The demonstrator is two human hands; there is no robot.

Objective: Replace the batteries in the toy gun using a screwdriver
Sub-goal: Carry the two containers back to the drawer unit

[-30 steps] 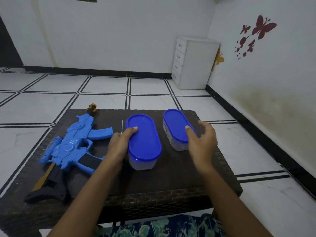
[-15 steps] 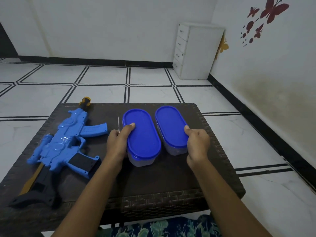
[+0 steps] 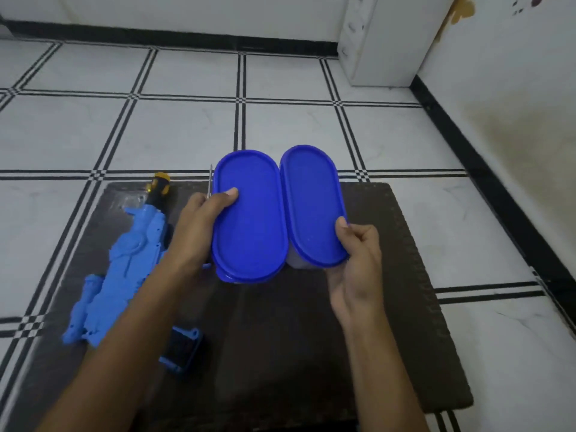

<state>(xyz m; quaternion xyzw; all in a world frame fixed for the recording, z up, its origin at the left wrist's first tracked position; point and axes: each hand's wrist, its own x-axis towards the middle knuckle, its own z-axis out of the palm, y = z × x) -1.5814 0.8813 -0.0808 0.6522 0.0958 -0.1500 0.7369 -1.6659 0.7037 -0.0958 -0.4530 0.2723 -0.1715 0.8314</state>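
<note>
Above the dark table, left hand and right hand each grip a blue-lidded container; no readable writing

Two oval containers with blue lids, left one and right one, side by side, edges touching, above a dark woven table. Floor of white tiles with black double lines. White drawer cabinet at far right corner against wall. Black skirting along wall base. Yellowish stain on right wall.
</note>
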